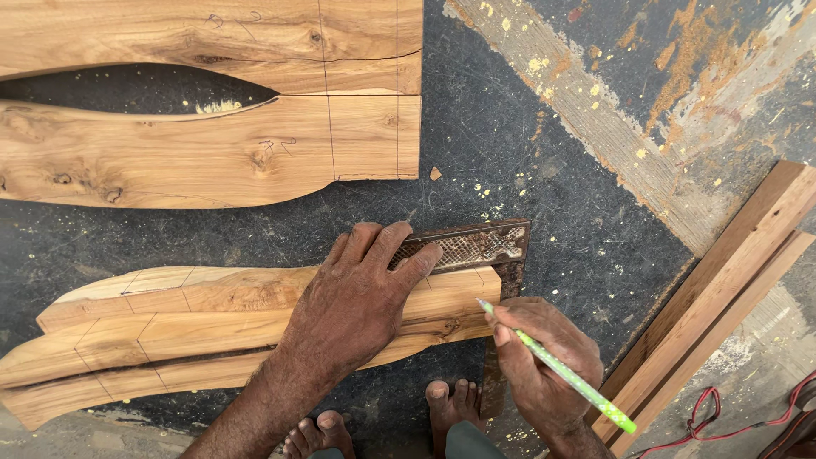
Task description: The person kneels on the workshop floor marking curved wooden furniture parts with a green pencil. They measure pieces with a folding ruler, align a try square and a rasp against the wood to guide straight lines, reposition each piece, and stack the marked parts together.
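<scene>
My left hand (357, 297) lies flat on a rusty metal try square (476, 246), pressing it against the right end of several curved wooden pieces (170, 327) laid side by side on the dark floor. My right hand (540, 361) grips a green pencil (565, 374), its tip touching the wood at the square's blade near the right end. Pencil lines cross the pieces further left. My bare feet (450, 404) show just below the wood.
Two larger curved wooden boards (212, 149) with pencil lines lie at the top left. Straight timber strips (722, 289) lean diagonally at the right. A red cable (722, 421) runs along the bottom right. The floor is dark, with paint stains at the top right.
</scene>
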